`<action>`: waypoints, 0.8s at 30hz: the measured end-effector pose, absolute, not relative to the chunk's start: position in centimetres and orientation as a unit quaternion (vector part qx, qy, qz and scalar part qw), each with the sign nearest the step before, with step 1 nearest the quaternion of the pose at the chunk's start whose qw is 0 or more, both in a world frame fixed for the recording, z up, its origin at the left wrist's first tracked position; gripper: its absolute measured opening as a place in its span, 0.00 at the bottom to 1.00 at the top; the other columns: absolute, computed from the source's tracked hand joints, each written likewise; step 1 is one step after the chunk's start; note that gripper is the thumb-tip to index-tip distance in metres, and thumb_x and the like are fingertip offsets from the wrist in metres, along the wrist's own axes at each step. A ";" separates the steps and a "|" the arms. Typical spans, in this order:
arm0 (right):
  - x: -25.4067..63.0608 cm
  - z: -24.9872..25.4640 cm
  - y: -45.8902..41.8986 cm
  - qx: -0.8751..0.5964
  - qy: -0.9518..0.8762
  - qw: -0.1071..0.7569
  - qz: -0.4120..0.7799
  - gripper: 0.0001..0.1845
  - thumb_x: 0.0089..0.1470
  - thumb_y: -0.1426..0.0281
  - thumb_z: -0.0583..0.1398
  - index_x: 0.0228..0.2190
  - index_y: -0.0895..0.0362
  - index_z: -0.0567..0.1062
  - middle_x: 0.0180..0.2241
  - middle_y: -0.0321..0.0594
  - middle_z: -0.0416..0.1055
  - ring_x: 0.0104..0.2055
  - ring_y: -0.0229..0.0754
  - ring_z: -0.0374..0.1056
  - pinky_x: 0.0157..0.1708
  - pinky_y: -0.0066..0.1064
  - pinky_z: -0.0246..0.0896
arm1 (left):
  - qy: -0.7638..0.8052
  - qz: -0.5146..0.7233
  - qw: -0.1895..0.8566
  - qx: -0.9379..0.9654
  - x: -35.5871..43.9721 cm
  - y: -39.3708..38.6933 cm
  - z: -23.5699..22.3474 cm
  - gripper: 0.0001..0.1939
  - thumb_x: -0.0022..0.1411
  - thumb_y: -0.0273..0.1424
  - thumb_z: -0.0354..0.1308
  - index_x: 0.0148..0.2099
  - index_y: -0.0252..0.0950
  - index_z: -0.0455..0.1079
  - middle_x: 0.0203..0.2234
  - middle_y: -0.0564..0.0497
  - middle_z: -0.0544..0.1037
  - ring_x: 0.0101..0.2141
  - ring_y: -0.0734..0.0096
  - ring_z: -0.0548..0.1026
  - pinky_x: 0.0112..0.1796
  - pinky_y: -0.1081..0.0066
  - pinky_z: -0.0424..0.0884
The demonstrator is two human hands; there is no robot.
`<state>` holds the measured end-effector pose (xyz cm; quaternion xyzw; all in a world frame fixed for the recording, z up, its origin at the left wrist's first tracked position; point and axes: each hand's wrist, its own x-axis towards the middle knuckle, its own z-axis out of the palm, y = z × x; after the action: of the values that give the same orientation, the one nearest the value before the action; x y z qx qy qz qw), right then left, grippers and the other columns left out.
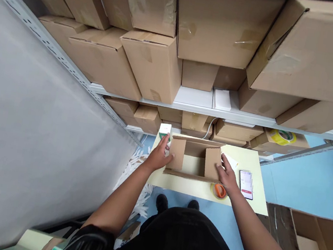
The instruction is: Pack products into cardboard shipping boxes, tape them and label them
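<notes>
A small cardboard box [195, 149] is held over the pale yellow table [255, 161], with its two end flaps folded inward. Through its opening a pale surface shows. My left hand [158, 156] grips the left end, thumb on the flap and fingers along the outside. At the opposite end, my right hand [227, 174] is closed on the box in the same way. Just beyond my left fingers stands a small white and green box [165, 129]. Near my right wrist lies a tape roll with an orange core [220, 190].
A phone [245, 184] lies on the table's right side. Shelves [189, 97] packed with cardboard boxes rise ahead, and a yellow tape roll [282, 137] rests on one box. White paper strips [141, 200] litter the floor at left. A large open carton [320, 244] stands at right.
</notes>
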<state>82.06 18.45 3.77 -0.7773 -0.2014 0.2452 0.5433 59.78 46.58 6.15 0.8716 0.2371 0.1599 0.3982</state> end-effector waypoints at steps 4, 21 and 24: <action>80.7 3.5 15.3 -0.754 -0.176 0.611 0.163 0.36 0.65 0.46 0.50 0.67 0.51 0.63 0.67 0.52 0.65 0.60 0.56 0.71 0.56 0.54 0.69 | 0.224 0.132 0.391 0.883 61.1 47.3 6.3 0.51 0.59 0.32 0.63 0.78 0.48 0.41 0.68 0.43 0.62 0.37 0.70 0.72 0.47 0.63 0.75; 79.7 0.9 17.2 -0.807 -0.165 0.527 0.209 0.41 0.59 0.49 0.60 0.66 0.53 0.62 0.54 0.48 0.71 0.53 0.53 0.71 0.53 0.48 0.71 | 0.235 0.154 0.512 0.812 61.7 48.9 6.4 0.31 0.76 0.48 0.43 0.75 0.44 0.54 0.63 0.42 0.69 0.38 0.70 0.76 0.44 0.64 0.76; 79.5 0.6 17.0 -0.822 -0.180 0.505 0.191 0.39 0.60 0.50 0.59 0.67 0.51 0.62 0.57 0.49 0.68 0.55 0.53 0.70 0.55 0.49 0.70 | 0.197 0.179 0.465 0.844 61.8 48.5 6.8 0.25 0.75 0.48 0.46 0.60 0.41 0.73 0.58 0.43 0.72 0.54 0.61 0.74 0.57 0.60 0.71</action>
<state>79.52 16.99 0.64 -0.8223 -0.1804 0.1906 0.5050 61.85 48.49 6.76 0.8441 0.1972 0.1791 0.4654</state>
